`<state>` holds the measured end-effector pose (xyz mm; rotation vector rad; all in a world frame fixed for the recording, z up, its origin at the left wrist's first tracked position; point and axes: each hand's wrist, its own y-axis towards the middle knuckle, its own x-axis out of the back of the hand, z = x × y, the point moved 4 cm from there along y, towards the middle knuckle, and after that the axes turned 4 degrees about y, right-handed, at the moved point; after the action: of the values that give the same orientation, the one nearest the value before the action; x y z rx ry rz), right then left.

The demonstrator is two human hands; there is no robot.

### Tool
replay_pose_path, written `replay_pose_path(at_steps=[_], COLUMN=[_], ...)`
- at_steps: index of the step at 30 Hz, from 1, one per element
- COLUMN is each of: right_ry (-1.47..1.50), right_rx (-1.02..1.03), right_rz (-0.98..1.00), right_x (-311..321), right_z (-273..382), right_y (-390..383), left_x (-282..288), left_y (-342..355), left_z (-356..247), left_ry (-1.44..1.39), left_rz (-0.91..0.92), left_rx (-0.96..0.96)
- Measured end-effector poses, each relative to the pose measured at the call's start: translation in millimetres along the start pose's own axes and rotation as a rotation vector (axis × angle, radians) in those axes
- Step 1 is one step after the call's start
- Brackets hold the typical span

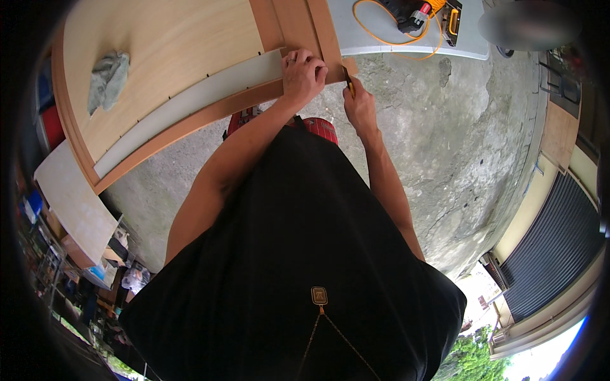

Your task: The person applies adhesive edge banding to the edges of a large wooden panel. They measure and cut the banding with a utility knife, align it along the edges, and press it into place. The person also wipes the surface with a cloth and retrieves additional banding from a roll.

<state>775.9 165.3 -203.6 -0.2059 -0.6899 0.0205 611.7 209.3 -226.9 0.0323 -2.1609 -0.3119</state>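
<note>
A large wooden panel (197, 44) with a brown frame (222, 105) lies in front of me, and a white strip (184, 105) runs along inside its near edge. My left hand (304, 76) is closed over the frame near its right corner, its fingers bent against the wood. Just to the right, my right hand (361, 106) is closed round a yellow and black utility knife (349, 82). The knife points away from me, at the frame's right-hand edge. Whether its blade touches the wood I cannot tell.
A grey crumpled cloth (109, 79) lies on the panel. On a light grey table (375, 32) at the far right are a power tool (413, 18), an orange cord (381, 39) and a black and yellow tool (452, 24). Rough concrete floor (457, 127) spreads below.
</note>
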Motion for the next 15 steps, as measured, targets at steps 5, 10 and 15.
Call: replay_pose_path(at_steps=[5,10,15], right_ry=[0.013,0.020,0.035], right_rx=[-0.019,0.014,-0.040], right_rz=[0.023,0.006,0.033], right_x=[3,3,6], right_z=[2,-2,-4], right_y=[-7,-13,-21], left_x=[0,2,-1], left_y=[0,2,1], left_z=[1,-1,3], left_ry=[0.008,-0.023,0.024], left_rz=[0.018,-0.019,0.038], left_rx=[-0.003,-0.026,-0.016])
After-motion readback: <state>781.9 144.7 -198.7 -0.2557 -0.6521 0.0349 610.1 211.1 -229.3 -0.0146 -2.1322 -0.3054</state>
